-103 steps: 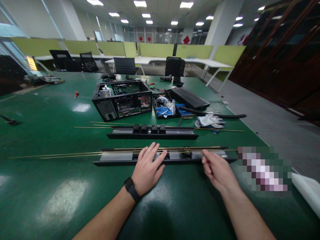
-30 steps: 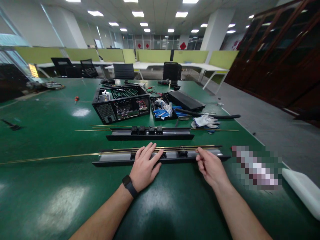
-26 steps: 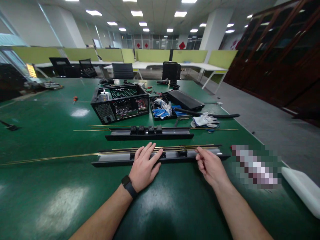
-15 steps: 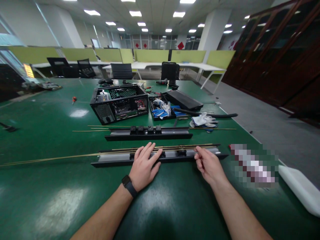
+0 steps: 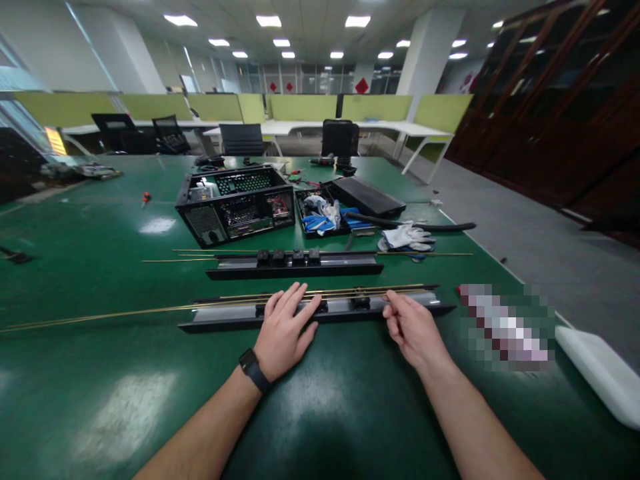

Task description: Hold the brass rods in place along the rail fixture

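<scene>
A long black rail (image 5: 225, 318) with small black blocks lies across the green table in front of me. Thin brass rods (image 5: 125, 312) run along it and stick out far to the left. My left hand (image 5: 285, 330), with a black watch on the wrist, lies flat on the rail's middle, fingers spread over the rods. My right hand (image 5: 407, 327) rests at the rail's right part, fingers curled in a pinch at a brass rod. A second black rail (image 5: 295, 265) with several black blocks and its own rods lies just behind.
Behind the rails stand an open black computer case (image 5: 235, 203), a black tray with blue-white gloves (image 5: 323, 217), a flat black panel (image 5: 370, 197) and white gloves (image 5: 405, 237). A white object (image 5: 597, 373) lies at the table's right edge. Office desks and chairs fill the background.
The brass rods have slid to the left along the near rail. My right hand has followed them a little to the left. My left hand stays flat on the rail.
</scene>
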Available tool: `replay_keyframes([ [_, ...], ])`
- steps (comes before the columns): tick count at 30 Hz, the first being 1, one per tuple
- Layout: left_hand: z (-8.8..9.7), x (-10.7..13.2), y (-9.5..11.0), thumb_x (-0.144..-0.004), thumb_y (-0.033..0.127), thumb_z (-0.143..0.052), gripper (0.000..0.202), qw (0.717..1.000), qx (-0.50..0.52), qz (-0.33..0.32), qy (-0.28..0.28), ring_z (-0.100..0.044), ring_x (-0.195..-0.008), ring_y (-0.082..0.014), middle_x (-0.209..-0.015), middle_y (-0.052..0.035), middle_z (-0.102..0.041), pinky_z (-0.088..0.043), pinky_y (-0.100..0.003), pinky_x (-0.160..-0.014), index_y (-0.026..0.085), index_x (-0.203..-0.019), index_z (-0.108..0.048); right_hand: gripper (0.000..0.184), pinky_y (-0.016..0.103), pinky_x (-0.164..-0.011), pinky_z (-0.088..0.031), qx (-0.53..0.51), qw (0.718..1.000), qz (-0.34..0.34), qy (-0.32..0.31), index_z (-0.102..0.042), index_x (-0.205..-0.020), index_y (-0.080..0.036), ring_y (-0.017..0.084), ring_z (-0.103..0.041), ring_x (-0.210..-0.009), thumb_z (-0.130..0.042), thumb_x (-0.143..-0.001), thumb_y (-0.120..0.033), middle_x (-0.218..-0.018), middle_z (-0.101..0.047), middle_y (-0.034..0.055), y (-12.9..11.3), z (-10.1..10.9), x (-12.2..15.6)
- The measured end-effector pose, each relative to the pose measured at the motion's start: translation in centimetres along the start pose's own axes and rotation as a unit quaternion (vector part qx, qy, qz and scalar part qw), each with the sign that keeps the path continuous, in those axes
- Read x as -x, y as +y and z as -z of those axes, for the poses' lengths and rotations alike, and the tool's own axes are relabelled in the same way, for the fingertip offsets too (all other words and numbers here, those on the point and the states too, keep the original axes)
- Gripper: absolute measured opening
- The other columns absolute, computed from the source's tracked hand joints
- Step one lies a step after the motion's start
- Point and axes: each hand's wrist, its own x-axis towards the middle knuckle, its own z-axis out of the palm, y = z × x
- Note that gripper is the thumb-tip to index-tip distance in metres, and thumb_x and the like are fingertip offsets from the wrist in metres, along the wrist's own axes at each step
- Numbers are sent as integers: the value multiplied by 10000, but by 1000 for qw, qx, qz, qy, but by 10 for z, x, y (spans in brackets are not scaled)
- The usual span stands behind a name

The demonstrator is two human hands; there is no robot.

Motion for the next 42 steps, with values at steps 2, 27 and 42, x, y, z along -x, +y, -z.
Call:
replay_keyframes([
  [2,0,1,0,-946,299,-551,488,1000,-1,0,-1,-375,-1446,-289,-1529,-102,-459,-288,-500,-1159,293,-1434,-517,390,151,-249,-189,3,1000,0,2,-643,-826,-154,48,-380,-310,-809,-722,-491,-587,-594,-11,0,0,0],
  [27,1,-2,-1,-943,291,-552,509,1000,-17,-8,-15,-372,-1449,-291,-1559,-102,-417,-293,-493,-1158,293,-1450,-500,410,143,-264,-170,2,1000,-6,5,-620,-811,-167,44,-391,-313,-804,-719,-522,-578,-590,-16,-3,-1,-1],
  [42,2,-1,1,-944,305,-553,497,1000,-6,-1,-9,-377,-1445,-293,-1544,-104,-440,-289,-499,-1159,289,-1439,-512,399,152,-257,-187,-1,1000,-2,5,-625,-806,-169,52,-393,-312,-825,-692,-494,-578,-590,-11,-3,-2,1],
])
